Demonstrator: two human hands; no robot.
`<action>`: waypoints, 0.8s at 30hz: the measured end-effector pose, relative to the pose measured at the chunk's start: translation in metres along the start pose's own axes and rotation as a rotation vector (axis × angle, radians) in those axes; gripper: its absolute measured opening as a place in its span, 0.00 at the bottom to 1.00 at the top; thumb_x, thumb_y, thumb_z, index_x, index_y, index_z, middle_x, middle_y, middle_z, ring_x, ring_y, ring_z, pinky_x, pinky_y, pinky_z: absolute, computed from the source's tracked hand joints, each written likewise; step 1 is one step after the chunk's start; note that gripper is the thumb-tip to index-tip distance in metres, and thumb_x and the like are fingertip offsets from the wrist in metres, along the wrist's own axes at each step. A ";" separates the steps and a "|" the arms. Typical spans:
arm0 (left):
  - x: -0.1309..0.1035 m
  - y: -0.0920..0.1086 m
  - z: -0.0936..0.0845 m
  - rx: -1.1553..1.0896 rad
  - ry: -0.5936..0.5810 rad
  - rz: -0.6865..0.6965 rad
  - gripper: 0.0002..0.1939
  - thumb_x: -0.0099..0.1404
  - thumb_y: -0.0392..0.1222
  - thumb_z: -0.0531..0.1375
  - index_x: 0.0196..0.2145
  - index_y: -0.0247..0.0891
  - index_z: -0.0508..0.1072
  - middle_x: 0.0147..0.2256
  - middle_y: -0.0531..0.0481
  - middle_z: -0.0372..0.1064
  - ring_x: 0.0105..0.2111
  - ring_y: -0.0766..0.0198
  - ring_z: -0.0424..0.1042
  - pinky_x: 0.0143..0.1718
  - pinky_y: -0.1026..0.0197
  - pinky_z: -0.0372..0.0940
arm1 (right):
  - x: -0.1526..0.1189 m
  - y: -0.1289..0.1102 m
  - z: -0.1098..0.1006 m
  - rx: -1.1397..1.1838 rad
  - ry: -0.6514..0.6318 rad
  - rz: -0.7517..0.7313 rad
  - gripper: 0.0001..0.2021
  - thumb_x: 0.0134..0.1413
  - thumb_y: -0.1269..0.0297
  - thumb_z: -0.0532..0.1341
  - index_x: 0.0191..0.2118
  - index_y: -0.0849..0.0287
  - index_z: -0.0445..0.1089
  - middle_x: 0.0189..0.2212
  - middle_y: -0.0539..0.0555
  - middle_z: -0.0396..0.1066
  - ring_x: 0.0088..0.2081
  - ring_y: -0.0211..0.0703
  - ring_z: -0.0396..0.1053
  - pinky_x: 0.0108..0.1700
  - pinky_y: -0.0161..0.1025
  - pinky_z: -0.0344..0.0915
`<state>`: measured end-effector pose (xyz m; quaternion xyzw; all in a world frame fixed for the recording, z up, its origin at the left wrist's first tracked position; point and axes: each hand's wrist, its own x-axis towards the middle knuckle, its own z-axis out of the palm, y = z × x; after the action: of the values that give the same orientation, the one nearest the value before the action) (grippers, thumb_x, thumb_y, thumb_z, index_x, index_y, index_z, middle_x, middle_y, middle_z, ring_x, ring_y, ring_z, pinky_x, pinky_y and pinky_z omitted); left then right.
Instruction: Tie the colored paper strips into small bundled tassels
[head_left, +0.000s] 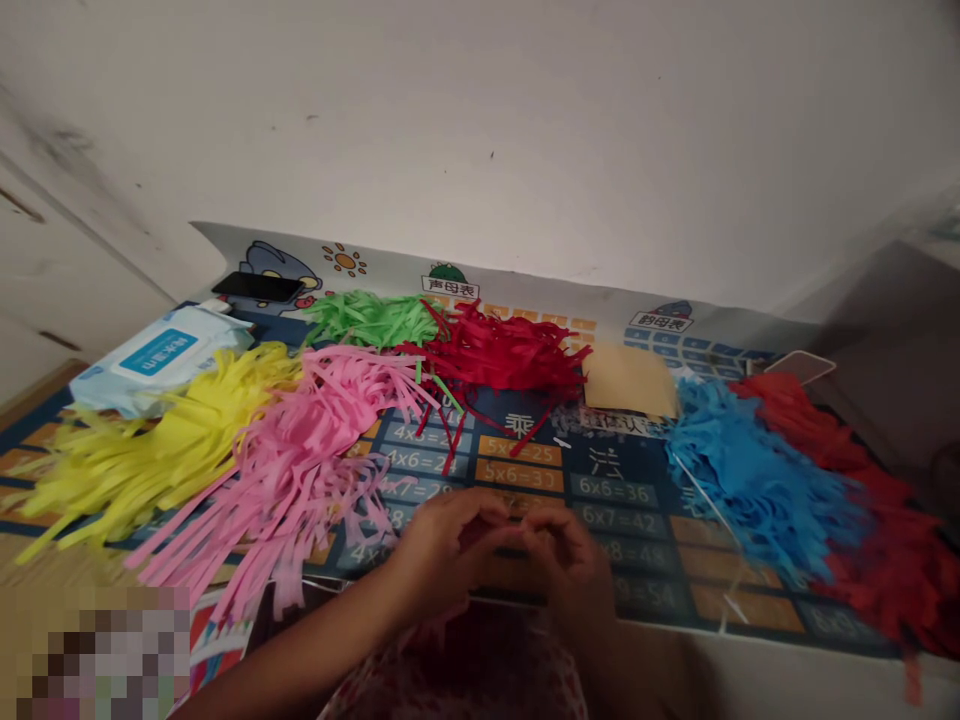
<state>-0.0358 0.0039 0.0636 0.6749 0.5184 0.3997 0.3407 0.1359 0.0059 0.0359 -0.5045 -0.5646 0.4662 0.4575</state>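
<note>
L hand & R hand in a narrow pinch, strips all about

Both my hands are at the near edge of the surface, approx. mid-view, fingers curled, thumbs & fingertips drawn tog. L tips nearly meet R tips; can't tell if they touch or if sth. thin is held betw. them, too dark & blurry. A bit of pink shows below my L hand; can't tell what it is.

Nearest bundle = pink strips, just L of my L hand, loose ends fanned twd. the near edge, a few hanging past it. Yellow strips lie touching on their L. Behind the pink: green strips, w/ crimson strips touching on the R, some tails trailing fwd.

Well to the R of my R hand: blue strips, w/ red strips along their far side, one tail over the front edge. Tan card sits betw. crimson & blue. Back L: wipes pack behind the yellow, & black phone nr. the wall. Surface is printed w/ times tables.
</note>
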 end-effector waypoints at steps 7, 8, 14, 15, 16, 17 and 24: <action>-0.003 -0.005 -0.001 0.029 0.020 0.079 0.04 0.62 0.37 0.62 0.37 0.37 0.74 0.32 0.50 0.75 0.32 0.66 0.73 0.34 0.67 0.65 | 0.001 -0.003 -0.007 -0.032 -0.023 0.042 0.06 0.50 0.60 0.65 0.32 0.55 0.75 0.29 0.51 0.75 0.33 0.44 0.73 0.36 0.36 0.69; -0.002 -0.004 -0.002 0.040 0.007 0.120 0.06 0.62 0.38 0.62 0.38 0.37 0.75 0.34 0.49 0.74 0.34 0.65 0.73 0.36 0.66 0.65 | 0.001 -0.005 -0.008 -0.067 -0.023 0.025 0.05 0.51 0.60 0.65 0.30 0.55 0.75 0.28 0.51 0.75 0.32 0.43 0.73 0.36 0.35 0.68; -0.001 -0.002 -0.004 0.092 0.009 0.197 0.04 0.63 0.39 0.61 0.34 0.39 0.76 0.32 0.49 0.71 0.32 0.65 0.72 0.33 0.67 0.65 | -0.002 -0.010 -0.007 -0.117 -0.015 -0.112 0.03 0.52 0.64 0.65 0.29 0.51 0.76 0.28 0.47 0.76 0.32 0.39 0.73 0.35 0.31 0.67; -0.001 -0.003 -0.004 0.100 0.008 0.199 0.04 0.64 0.39 0.61 0.34 0.39 0.76 0.31 0.50 0.71 0.32 0.66 0.72 0.33 0.66 0.65 | -0.002 -0.010 -0.007 -0.119 -0.006 -0.119 0.03 0.52 0.64 0.65 0.29 0.51 0.76 0.28 0.47 0.76 0.31 0.39 0.73 0.35 0.31 0.67; -0.002 -0.003 -0.005 0.111 0.007 0.208 0.04 0.64 0.39 0.61 0.34 0.39 0.76 0.32 0.50 0.72 0.32 0.66 0.72 0.33 0.66 0.65 | -0.002 -0.010 -0.007 -0.125 0.002 -0.131 0.03 0.52 0.65 0.65 0.29 0.51 0.76 0.28 0.47 0.76 0.31 0.38 0.73 0.35 0.30 0.67; -0.002 -0.003 -0.005 0.126 0.012 0.223 0.04 0.64 0.40 0.61 0.35 0.39 0.76 0.32 0.49 0.72 0.33 0.65 0.72 0.34 0.66 0.66 | -0.002 -0.010 -0.007 -0.135 0.006 -0.147 0.03 0.52 0.65 0.65 0.29 0.51 0.76 0.28 0.46 0.76 0.31 0.38 0.73 0.35 0.30 0.67; -0.003 -0.002 0.000 0.209 0.128 0.499 0.07 0.66 0.35 0.57 0.37 0.42 0.74 0.33 0.52 0.74 0.36 0.65 0.73 0.56 0.52 0.58 | -0.004 -0.014 -0.011 -0.240 -0.004 -0.280 0.03 0.54 0.66 0.64 0.32 0.51 0.76 0.30 0.46 0.76 0.33 0.38 0.73 0.36 0.31 0.66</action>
<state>-0.0373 0.0015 0.0615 0.7866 0.3949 0.4574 0.1267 0.1447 0.0017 0.0513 -0.4709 -0.6820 0.3281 0.4533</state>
